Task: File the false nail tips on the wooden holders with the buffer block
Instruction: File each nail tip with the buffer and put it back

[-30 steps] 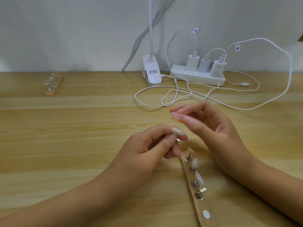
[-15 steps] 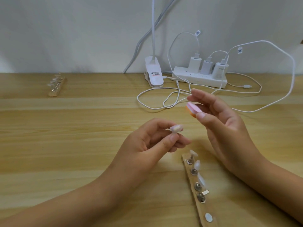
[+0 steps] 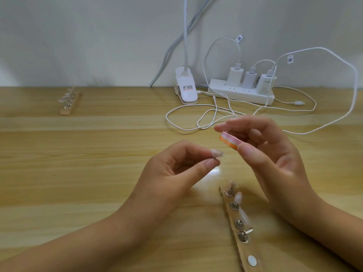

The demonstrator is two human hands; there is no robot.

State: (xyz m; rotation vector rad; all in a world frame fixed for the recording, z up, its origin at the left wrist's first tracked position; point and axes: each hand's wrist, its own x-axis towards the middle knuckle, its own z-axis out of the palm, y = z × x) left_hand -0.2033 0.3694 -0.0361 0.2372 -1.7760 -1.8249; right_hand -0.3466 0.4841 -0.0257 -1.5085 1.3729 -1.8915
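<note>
My left hand [image 3: 172, 173] pinches the small metal stand of a clear false nail tip [image 3: 217, 153] between thumb and forefinger, above the table. My right hand [image 3: 269, 154] holds a pink and orange buffer block [image 3: 230, 142] between thumb and fingers, a little above and to the right of the tip, not touching it. Below the hands a wooden holder [image 3: 242, 236] lies on the table with several metal studs, some carrying nail tips. A second wooden holder [image 3: 69, 104] with several tips sits at the far left.
A white clip lamp base [image 3: 186, 89] and a white power strip [image 3: 240, 92] with three chargers stand at the back by the wall. White cables [image 3: 196, 118] loop over the wooden table [image 3: 78, 163] behind my hands.
My right hand with the buffer block moved away to the right, then came back toward the nail tip. My left hand turned the tip slightly upward. The camera shifted a little.
</note>
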